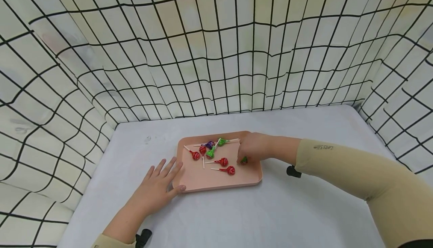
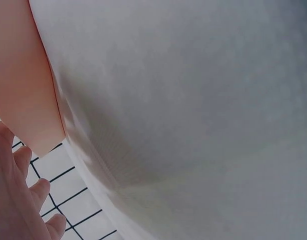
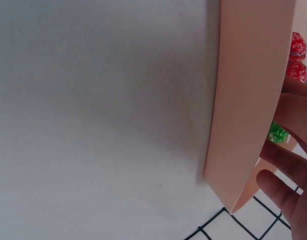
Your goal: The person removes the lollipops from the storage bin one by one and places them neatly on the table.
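My right hand (image 1: 253, 146) reaches over the right end of a pink tray (image 1: 199, 182), fingers curled around a green lollipop (image 1: 244, 160) whose wrapped head peeks out below them. In the right wrist view, the green wrapper (image 3: 277, 132) shows between the fingers. Spread fingers of my left hand (image 1: 157, 188) lie at the tray's left edge, thumb by the near corner. Inside the tray lie several red lollipops (image 1: 230, 170), a purple lollipop (image 1: 209, 144) and two more green lollipops, one at the back (image 1: 222, 142) and one crossing the group (image 1: 210, 153).
A white-covered table (image 1: 270, 210) carries the tray. Black wire grid (image 1: 220, 52) over pale sheeting rises behind and on both sides. A black wrist strap piece (image 1: 293, 171) hangs below the right sleeve (image 1: 338, 165).
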Motion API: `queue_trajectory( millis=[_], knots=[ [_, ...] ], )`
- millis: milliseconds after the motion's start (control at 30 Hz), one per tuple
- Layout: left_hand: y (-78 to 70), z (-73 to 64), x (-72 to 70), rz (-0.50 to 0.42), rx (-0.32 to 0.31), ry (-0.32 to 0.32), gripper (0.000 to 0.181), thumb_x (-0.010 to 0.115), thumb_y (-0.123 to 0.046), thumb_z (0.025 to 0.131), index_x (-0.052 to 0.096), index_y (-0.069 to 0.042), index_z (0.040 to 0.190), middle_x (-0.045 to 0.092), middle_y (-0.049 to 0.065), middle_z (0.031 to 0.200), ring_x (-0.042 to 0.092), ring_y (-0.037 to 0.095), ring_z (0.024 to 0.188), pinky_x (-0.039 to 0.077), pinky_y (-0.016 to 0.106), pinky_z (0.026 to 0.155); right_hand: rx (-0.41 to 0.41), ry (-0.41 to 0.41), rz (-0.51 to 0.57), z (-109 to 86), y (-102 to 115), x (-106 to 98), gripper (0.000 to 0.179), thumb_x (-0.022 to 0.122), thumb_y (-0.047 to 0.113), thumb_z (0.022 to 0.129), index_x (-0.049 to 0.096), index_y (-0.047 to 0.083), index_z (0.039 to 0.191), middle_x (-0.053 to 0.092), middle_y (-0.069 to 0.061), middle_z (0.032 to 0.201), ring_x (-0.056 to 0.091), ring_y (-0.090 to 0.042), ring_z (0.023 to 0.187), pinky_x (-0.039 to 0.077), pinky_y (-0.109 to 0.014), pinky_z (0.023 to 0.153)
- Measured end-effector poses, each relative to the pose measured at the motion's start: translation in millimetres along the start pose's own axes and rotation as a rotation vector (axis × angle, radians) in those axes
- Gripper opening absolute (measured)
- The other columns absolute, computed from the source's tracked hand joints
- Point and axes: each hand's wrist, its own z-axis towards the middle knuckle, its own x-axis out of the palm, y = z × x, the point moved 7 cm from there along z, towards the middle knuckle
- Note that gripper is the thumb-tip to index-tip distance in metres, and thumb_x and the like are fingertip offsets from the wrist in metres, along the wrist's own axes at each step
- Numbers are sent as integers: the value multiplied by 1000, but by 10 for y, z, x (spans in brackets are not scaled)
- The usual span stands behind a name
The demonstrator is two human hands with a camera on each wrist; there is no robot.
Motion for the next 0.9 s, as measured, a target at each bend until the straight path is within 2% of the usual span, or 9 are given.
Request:
queue_trajectory(
  millis=[167,467,700,767,900],
  knots=[
    [4,2,8,-1,-1,-4,80,58,-61,91,34,-21,156,22,7,164,16,41,149,11,65,117,20,6,13,2,-27,3,22,76,22,89,78,31,109,71,17,92,50,-9,80,44,-22,69],
    [21,2,35,-3,3,-9,81,57,-62,91,33,-22,157,22,7,164,16,40,149,11,65,117,22,-4,44,-7,-41,-6,29,77,23,88,76,33,115,72,17,99,53,-7,83,48,-21,75],
    [37,6,51,-7,2,-9,81,57,-62,92,32,-22,157,21,7,164,16,40,149,11,64,117,38,15,65,8,-51,24,27,76,24,89,76,34,114,72,17,96,46,-10,76,36,-24,63],
    [36,6,48,-9,6,-10,81,57,-62,92,32,-22,157,21,7,164,16,40,149,11,65,117,40,16,53,14,-60,13,24,76,26,89,77,35,112,71,18,92,48,-10,77,40,-22,66],
    [32,3,40,-12,9,-15,81,57,-61,92,32,-21,157,22,7,164,17,41,149,12,65,116,39,-10,9,13,-96,-77,26,75,23,90,76,33,114,72,18,96,58,-5,84,51,-25,81]
  ],
)
